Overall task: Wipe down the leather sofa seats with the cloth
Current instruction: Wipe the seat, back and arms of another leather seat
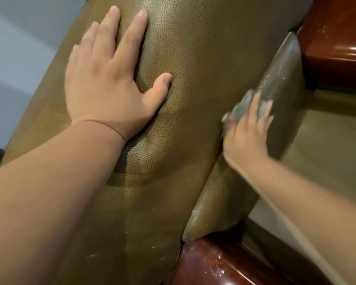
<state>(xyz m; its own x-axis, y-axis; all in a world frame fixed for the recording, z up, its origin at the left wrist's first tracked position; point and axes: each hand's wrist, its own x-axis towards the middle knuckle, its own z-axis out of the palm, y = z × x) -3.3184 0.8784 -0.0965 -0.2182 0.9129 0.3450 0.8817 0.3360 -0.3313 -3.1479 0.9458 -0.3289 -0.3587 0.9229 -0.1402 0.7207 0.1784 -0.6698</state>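
An olive-brown pebbled leather cushion (193, 58) fills the middle of the view. My left hand (107, 79) lies flat on it with the fingers spread, pressing a dent into the leather. A narrower leather cushion (280, 77) stands on edge to the right. My right hand (247, 132) presses a small grey cloth (243, 108) against that cushion's side. The cloth shows between and above the fingers; most of it is hidden under the hand, which is motion-blurred.
Glossy red-brown wooden frame parts show at the upper right (335, 38) and at the bottom (218, 264). A flat olive seat surface (327, 145) lies beyond the right cushion. Pale grey floor (12, 58) runs along the left side.
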